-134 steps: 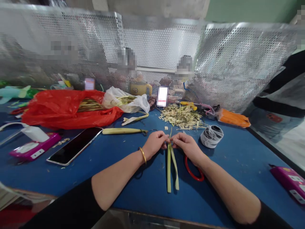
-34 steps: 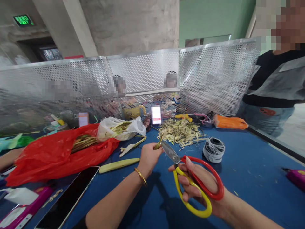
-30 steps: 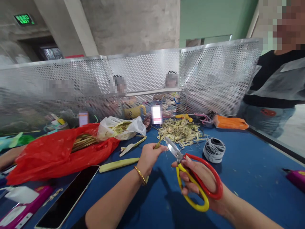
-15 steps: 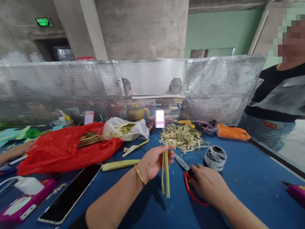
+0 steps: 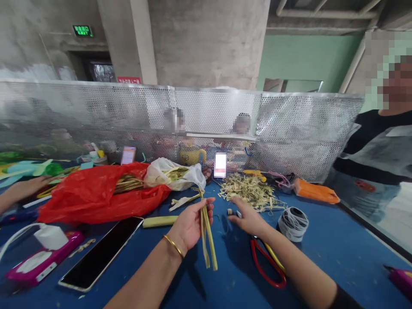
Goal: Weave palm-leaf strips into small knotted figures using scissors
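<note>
Pale green plant strips [image 5: 210, 246], knotted or looped at the top, hang downward from my left hand [image 5: 190, 225], whose fingers are closed round them. A gold bangle circles that wrist. My right hand [image 5: 247, 219] reaches over the red-handled scissors [image 5: 266, 274] with thumb and fingers apart, holding nothing that I can see. Its forearm and palm cover much of the scissors' blades. Just beyond those fingers lies a heap of plant scraps [image 5: 247, 189]. A thicker green stalk [image 5: 159, 221] lies left of my left hand.
A red plastic bag [image 5: 86, 197] and a white bag [image 5: 193, 174] hold plant stalks. A smartphone [image 5: 103, 253] and a purple power strip [image 5: 45, 262] lie at left. Grey yarn [image 5: 293, 225] and an orange packet [image 5: 317, 191] sit right. Behind stands a perforated metal screen [image 5: 215, 107]. Another person's hand [image 5: 28, 189] is at left.
My right hand has let go of the scissors and moved up and left, its fingers now spread. My left hand has shifted slightly left in view with the plant strips. The camera view has shifted.
</note>
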